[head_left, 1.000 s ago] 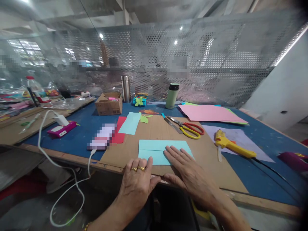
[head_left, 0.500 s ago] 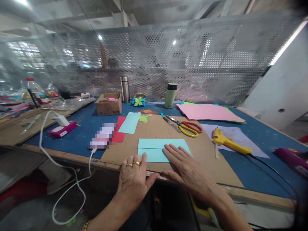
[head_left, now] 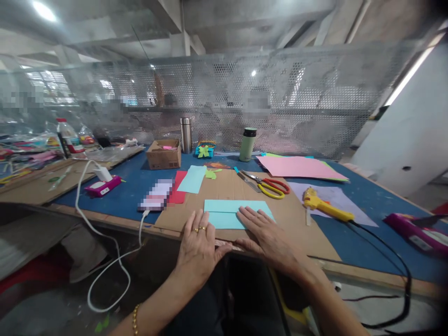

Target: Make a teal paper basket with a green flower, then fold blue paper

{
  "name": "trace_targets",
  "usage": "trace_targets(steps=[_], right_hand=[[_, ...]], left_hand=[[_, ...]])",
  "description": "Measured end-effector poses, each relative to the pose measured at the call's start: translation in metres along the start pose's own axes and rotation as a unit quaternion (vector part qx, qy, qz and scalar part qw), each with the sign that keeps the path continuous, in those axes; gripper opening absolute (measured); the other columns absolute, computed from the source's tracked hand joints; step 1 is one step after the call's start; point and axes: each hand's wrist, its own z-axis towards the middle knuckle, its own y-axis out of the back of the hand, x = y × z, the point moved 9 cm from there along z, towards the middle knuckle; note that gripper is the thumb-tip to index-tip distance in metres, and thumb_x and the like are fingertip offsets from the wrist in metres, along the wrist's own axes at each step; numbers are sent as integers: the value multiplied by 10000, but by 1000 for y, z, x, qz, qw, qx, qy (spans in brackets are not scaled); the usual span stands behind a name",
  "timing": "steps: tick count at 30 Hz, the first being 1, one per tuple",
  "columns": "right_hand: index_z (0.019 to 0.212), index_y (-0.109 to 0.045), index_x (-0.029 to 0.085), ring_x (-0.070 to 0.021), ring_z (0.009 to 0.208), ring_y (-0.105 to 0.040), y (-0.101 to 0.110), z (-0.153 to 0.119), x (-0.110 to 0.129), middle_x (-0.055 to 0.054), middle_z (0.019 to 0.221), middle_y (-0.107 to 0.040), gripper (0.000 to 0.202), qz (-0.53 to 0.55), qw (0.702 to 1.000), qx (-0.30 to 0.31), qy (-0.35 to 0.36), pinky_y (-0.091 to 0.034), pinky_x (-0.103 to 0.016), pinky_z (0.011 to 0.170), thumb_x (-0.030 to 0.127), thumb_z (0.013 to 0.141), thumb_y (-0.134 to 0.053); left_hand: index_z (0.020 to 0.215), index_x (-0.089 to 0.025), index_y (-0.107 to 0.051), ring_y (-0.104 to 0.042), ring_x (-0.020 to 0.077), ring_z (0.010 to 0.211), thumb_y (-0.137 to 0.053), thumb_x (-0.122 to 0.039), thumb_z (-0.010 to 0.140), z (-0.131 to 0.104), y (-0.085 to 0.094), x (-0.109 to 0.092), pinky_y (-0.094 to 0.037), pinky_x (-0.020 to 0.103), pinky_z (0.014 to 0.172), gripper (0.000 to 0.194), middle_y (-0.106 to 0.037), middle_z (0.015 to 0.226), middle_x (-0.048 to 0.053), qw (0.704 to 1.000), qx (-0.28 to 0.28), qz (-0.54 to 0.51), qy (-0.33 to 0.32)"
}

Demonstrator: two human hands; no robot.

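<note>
A light blue sheet (head_left: 224, 219) with a fold line along its upper part lies on brown cardboard (head_left: 297, 235) at the table's front. My right hand (head_left: 268, 231) rests flat on the sheet's right side, fingers spread. At the sheet's lower left corner lies my left hand (head_left: 198, 238), with gold rings, its fingers stretched forward and its thumb out to the right. Neither hand grips anything. Beyond the sheet are red and yellow handled scissors (head_left: 275, 186) and a knife-like blade with a blue end (head_left: 248, 181).
A yellow glue gun (head_left: 327, 205) with a black cord lies at right on purple paper (head_left: 360, 212). Pink paper (head_left: 301, 167), a green bottle (head_left: 248, 145), a steel flask (head_left: 186, 136) and a cardboard box (head_left: 164, 158) stand behind. A phone (head_left: 156, 196) is at left.
The whole view has shifted slightly, the table's objects sitting lower at the back. My left hand has slid forward a little beside the sheet's left edge. My right hand stays on the sheet.
</note>
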Motion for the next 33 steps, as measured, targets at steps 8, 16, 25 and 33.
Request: trace_targets(steps=[8, 16, 25, 33], right_hand=[[1523, -476, 109, -310, 1510, -351, 3, 3, 6, -192, 1594, -419, 686, -11, 1000, 26, 0, -312, -582, 1224, 586, 1035, -402], [1513, -496, 130, -317, 1502, -374, 4, 2, 9, -198, 1584, -442, 646, 2, 1000, 21, -4, -327, -568, 1212, 556, 1029, -451], [1583, -380, 127, -295, 1545, -284, -5, 0, 7, -171, 1640, -352, 710, -2, 998, 63, -7, -252, -538, 1253, 572, 1032, -418], [1513, -458, 56, -354, 1505, -359, 7, -33, -6, -266, 1575, -425, 715, -59, 997, 12, -56, -332, -566, 1214, 579, 1028, -416]], left_hand=[[1249, -3, -614, -567, 416, 1331, -724, -486, 882, -14, -1, -5, -428, 619, 1120, 617, -631, 1337, 311, 998, 40, 41, 5], [1103, -31, -708, -610, 383, 1260, -434, -691, 951, 30, -6, 3, -394, 576, 1137, 731, -664, 1275, 298, 997, 77, -19, 2], [1603, -124, -328, -224, 353, 1557, -215, -757, 966, 31, -63, -11, -239, 535, 1244, 905, -259, 1665, 189, 935, 324, -138, -32], [1608, -89, -304, -149, 383, 1570, -253, -898, 841, 31, -60, -11, -186, 546, 1257, 1116, -201, 1680, 206, 921, 362, -143, -14]])
